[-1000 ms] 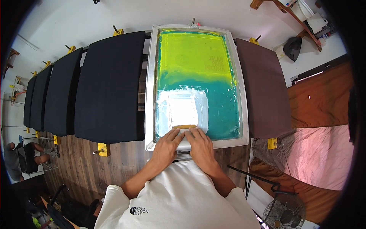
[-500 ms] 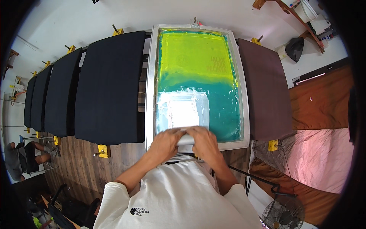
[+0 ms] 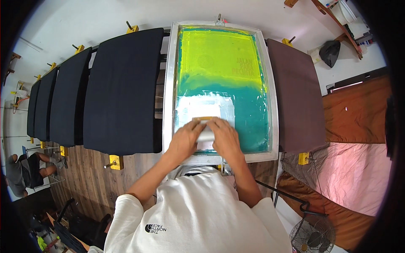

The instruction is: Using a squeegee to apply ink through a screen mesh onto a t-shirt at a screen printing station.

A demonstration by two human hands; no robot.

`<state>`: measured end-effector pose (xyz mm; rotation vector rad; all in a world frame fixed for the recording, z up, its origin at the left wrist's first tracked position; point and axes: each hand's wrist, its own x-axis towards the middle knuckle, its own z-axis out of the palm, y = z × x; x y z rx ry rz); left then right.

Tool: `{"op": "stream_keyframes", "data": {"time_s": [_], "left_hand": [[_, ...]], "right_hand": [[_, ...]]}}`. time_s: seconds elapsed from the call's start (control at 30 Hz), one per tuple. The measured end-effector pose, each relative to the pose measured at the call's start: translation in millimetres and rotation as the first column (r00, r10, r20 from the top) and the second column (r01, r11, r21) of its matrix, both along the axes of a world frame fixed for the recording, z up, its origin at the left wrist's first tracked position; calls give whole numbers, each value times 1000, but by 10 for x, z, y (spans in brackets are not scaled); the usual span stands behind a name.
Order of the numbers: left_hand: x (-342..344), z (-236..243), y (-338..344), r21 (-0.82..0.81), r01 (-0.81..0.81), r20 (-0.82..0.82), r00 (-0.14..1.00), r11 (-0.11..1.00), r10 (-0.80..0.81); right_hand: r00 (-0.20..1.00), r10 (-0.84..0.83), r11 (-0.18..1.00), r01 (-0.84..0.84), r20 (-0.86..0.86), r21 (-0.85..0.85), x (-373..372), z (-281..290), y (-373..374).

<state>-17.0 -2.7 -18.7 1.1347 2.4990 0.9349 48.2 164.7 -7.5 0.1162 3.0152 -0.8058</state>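
A screen-printing frame [image 3: 275, 105] with a pale metal border lies in front of me. Its mesh is yellow-green [image 3: 223, 48] at the far end and teal [image 3: 252, 122] nearer me. White ink [image 3: 188, 109] covers a patch on the near left of the mesh. Both my left hand [image 3: 184, 139] and my right hand [image 3: 225, 137] are closed side by side on a squeegee [image 3: 206, 135], with the fingertips over its top. The squeegee is on the white patch, a tan strip showing along its far edge. Its lower part is blurred.
Black-covered print boards [image 3: 122, 90] stand in a row at the left, and a brown-covered one [image 3: 297, 101] is at the right. Yellow clamps [image 3: 116, 162] stick out from their ends. A fan [image 3: 313, 236] stands low at the right. Another person [image 3: 21, 173] sits far left.
Both my hands have pushed the squeegee a little away from me over the white patch. Its tan strip now shows. The whole view has shifted slightly.
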Motion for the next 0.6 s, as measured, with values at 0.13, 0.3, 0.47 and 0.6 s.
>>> {"op": "stream_keyframes", "data": {"time_s": [0.13,0.3,0.47,0.6], "left_hand": [[438,71,-196,-43,48,13,999,998,-47],[577,211,-270,-104,75,123,990,992,-62],[25,216,-47,-1,13,106,994,1000,-13],[-534,167,200,7,-47,65,997,999,46]], "right_hand": [[999,-25,1000,25,26,-7,481,12,-200],[995,5,999,0,101,-42,617,211,-250],[996,44,999,-46,72,21,36,202,6],[998,58,997,-57,-6,56,-543,71,226]]}}
